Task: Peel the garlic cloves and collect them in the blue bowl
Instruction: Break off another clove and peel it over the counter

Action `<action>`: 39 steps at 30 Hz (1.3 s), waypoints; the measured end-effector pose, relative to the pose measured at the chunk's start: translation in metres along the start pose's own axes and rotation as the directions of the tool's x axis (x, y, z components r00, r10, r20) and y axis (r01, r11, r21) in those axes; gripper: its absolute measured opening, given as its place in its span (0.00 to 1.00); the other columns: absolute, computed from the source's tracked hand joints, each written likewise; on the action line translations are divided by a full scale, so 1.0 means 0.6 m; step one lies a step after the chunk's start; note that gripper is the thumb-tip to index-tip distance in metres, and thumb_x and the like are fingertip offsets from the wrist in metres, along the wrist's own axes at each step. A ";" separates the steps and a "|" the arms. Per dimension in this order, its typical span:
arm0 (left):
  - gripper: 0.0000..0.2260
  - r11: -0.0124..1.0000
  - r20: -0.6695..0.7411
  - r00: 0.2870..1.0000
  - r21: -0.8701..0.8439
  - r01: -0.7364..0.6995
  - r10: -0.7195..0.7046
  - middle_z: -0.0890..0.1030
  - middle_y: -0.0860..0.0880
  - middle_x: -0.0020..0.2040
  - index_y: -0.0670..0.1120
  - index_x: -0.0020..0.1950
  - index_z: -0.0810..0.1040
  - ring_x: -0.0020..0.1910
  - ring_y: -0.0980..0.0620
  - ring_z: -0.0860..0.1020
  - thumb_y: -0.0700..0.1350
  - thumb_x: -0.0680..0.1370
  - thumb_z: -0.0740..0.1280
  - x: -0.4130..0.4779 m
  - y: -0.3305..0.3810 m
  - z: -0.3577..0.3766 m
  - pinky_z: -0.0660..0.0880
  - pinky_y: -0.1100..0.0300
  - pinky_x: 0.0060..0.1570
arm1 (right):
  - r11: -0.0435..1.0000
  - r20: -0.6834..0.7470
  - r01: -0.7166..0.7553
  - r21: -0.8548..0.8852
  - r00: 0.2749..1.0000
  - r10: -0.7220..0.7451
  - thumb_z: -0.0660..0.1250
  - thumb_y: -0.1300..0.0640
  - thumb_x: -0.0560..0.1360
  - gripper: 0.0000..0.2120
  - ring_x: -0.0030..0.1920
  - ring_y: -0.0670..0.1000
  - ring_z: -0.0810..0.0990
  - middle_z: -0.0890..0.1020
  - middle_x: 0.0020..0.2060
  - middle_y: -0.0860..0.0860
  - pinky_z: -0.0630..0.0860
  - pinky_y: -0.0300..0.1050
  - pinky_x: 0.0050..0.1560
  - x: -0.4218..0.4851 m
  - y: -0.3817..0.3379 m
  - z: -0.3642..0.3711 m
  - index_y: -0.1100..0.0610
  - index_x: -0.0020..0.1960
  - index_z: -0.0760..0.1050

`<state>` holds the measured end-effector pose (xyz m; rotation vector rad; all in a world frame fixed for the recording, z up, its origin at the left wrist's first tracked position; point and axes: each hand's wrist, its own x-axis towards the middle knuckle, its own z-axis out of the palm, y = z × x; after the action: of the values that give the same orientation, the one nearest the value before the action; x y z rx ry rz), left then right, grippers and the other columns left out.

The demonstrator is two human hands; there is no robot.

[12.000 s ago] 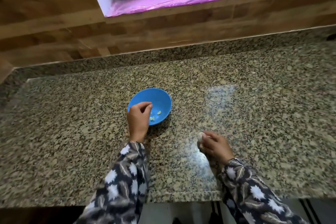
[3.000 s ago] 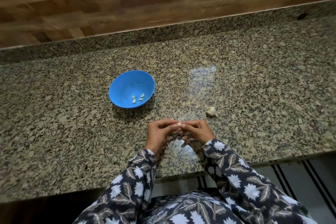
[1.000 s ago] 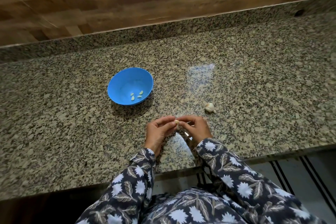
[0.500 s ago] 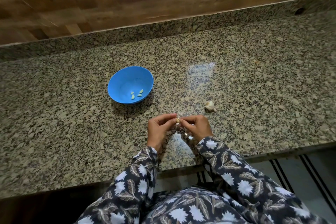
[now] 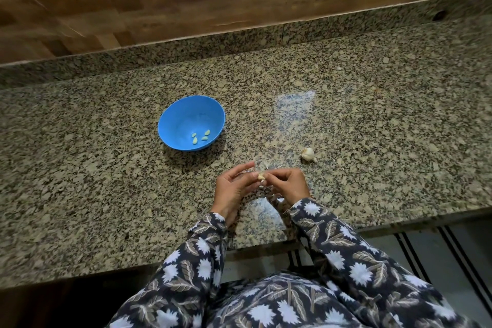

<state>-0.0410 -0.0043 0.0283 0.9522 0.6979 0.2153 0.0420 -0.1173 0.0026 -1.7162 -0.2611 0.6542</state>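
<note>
Currently: round blue bowl (image 5: 183, 114) holds four peeled cloves (image 5: 200, 138). Your left hand (image 5: 232, 186) and right hand (image 5: 287, 184) pinch one papery clove (image 5: 261, 176) together. Knobbly garlic bulb (image 5: 308, 154) on speckled surface (image 5: 372, 128).

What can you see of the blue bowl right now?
The blue bowl is round, smooth and bright blue, plastic by its look. It stands upright on the speckled granite counter, open side up. Four small peeled cloves lie on its bottom, toward the near side; the rest of the inside is bare. Nothing else touches it: the left hand and right hand work apart from it, nearer the person.
</note>
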 end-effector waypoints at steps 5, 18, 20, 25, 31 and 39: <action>0.14 0.987 0.038 0.997 -0.143 0.070 -0.065 0.83 0.37 0.49 0.36 0.58 0.77 0.44 0.46 0.83 0.29 0.73 0.65 -0.001 -0.001 -0.004 0.81 0.61 0.41 | 0.981 0.008 -0.126 0.151 0.992 0.126 0.66 0.67 0.74 0.06 0.31 0.51 0.78 0.82 0.38 0.57 0.76 0.39 0.29 -0.001 -0.009 0.002 0.68 0.48 0.79; 0.13 0.090 0.202 0.831 0.953 -0.288 0.518 0.77 0.46 0.63 0.44 0.64 0.75 0.63 0.50 0.74 0.42 0.79 0.62 0.019 -0.010 -0.075 0.64 0.64 0.63 | 0.911 -0.073 -0.291 0.291 0.943 0.325 0.68 0.59 0.73 0.09 0.26 0.49 0.78 0.79 0.33 0.57 0.78 0.37 0.26 -0.002 -0.004 -0.042 0.66 0.48 0.76; 0.18 0.113 0.283 0.838 0.921 -0.374 0.466 0.64 0.49 0.73 0.47 0.72 0.64 0.73 0.55 0.61 0.47 0.82 0.55 0.015 -0.039 -0.046 0.55 0.63 0.71 | 0.905 -0.120 -0.280 0.319 0.936 0.331 0.68 0.60 0.73 0.07 0.24 0.48 0.79 0.79 0.32 0.57 0.77 0.37 0.25 -0.005 -0.001 -0.051 0.65 0.45 0.77; 0.29 -0.031 0.242 0.943 0.970 -0.242 0.230 0.36 0.47 0.75 0.44 0.75 0.36 0.75 0.54 0.37 0.58 0.81 0.40 0.044 -0.092 -0.008 0.40 0.56 0.75 | 0.901 -0.250 -0.224 0.372 0.910 0.330 0.69 0.58 0.72 0.07 0.27 0.49 0.79 0.79 0.32 0.56 0.78 0.38 0.26 -0.021 0.012 -0.088 0.62 0.42 0.77; 0.26 -0.109 0.535 0.840 0.844 -0.526 0.086 0.47 0.49 0.77 0.46 0.77 0.48 0.76 0.54 0.46 0.55 0.82 0.47 0.093 -0.070 0.040 0.45 0.58 0.74 | 0.878 -0.259 -0.244 0.411 0.892 0.370 0.67 0.61 0.74 0.06 0.23 0.47 0.79 0.78 0.31 0.57 0.76 0.36 0.24 -0.044 0.028 -0.104 0.63 0.39 0.75; 0.17 -0.245 0.795 0.601 0.600 -0.762 0.076 0.76 0.44 0.65 0.46 0.65 0.76 0.62 0.45 0.75 0.49 0.79 0.58 0.058 -0.055 -0.045 0.74 0.53 0.58 | 0.858 -0.183 -0.244 0.452 0.916 0.357 0.66 0.64 0.74 0.03 0.22 0.45 0.78 0.78 0.30 0.56 0.76 0.36 0.23 -0.030 0.017 -0.071 0.62 0.42 0.74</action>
<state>-0.0356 0.0106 -0.0245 2.7267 -0.3215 0.0714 0.0492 -0.1644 0.0030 -1.4079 0.3296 0.6476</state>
